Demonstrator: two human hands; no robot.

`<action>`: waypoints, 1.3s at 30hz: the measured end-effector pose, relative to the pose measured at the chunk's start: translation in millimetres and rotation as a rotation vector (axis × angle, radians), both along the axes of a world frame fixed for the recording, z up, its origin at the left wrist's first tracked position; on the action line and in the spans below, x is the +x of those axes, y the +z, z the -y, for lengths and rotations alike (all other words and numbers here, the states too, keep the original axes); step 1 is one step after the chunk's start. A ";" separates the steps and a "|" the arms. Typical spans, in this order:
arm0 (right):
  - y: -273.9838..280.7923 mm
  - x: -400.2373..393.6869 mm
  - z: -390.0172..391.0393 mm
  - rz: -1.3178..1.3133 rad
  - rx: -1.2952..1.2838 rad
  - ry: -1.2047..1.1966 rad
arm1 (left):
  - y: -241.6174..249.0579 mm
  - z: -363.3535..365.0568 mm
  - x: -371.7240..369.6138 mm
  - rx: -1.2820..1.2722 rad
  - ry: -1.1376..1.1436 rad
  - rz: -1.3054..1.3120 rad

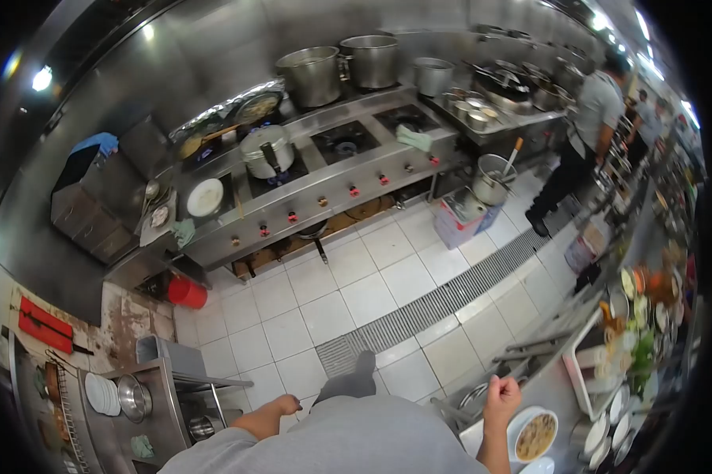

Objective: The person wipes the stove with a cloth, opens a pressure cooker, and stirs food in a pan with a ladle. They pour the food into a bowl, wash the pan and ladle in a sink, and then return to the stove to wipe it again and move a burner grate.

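Note:
My left hand [290, 404] hangs low at my side with its fingers curled in, and I see nothing in it. On the other side my right hand [501, 401] is raised in a loose fist, also with nothing visible in it. It is nearest to a white dish [517, 437] on the steel counter, apart from it. Inside the dish is a yellowish-brown food [536, 437] with darker pieces.
Ahead runs a stove [324, 207] bearing large pots [308, 77] and a lidded pot [265, 154]. A pot [491, 186] with a ladle stands on a box on the floor. A co-worker [593, 118] stands far right. A drain grate [427, 304] crosses the tiles.

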State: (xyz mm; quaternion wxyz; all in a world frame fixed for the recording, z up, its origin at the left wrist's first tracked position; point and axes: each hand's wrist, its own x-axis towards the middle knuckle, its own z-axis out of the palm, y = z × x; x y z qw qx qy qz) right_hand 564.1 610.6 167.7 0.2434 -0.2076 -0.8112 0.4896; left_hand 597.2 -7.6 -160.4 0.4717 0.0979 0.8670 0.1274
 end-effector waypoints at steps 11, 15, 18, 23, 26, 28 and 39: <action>-10.6 -231.7 102.1 0.095 -0.098 0.338 | 15.6 73.5 -232.6 0.118 0.625 -0.419; -45.7 -296.4 71.1 0.290 -0.183 0.352 | -9.7 66.3 -269.7 0.115 0.583 -0.424; -74.2 -346.4 55.2 0.401 -0.266 0.390 | 35.2 28.1 -284.3 0.006 0.706 -0.308; -128.2 -497.5 46.5 0.500 -0.288 0.640 | 58.1 -3.5 -283.0 -0.044 0.735 -0.174; -89.9 -594.7 86.4 0.506 -0.106 0.828 | 81.8 -17.3 -292.0 -0.005 0.902 -0.208; -91.8 -655.2 113.0 0.478 -0.012 0.955 | 85.0 -20.2 -291.2 0.029 1.047 -0.267; -45.3 -809.4 386.9 0.570 -0.235 1.260 | 108.3 24.9 -395.8 0.325 1.669 -0.401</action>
